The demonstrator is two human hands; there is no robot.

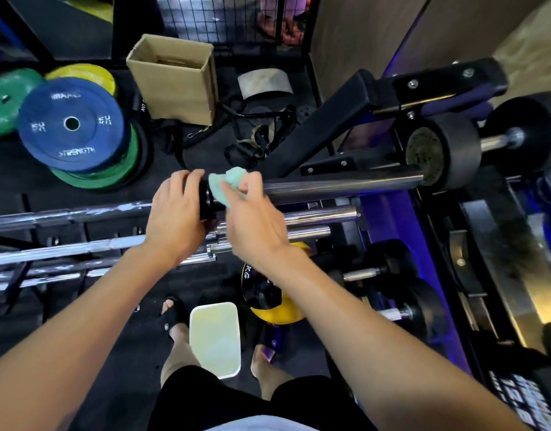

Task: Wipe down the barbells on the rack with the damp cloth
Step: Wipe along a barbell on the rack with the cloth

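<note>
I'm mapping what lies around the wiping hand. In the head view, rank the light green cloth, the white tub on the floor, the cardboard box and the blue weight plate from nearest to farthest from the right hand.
1. light green cloth: held in the right hand, on the dark barbell.
2. cardboard box: up and left, behind the bar.
3. white tub: down by the feet; too close to the box's distance to rank firmly.
4. blue weight plate: far left.

A stack of weight plates (71,126), blue on top of green, lies at the upper left of the frame, with an open cardboard box (174,77) just right of it. A white rectangular tub (214,339) stands on the black floor (119,331) at lower centre. Black dumbbells (448,144) sit at the right.
</note>
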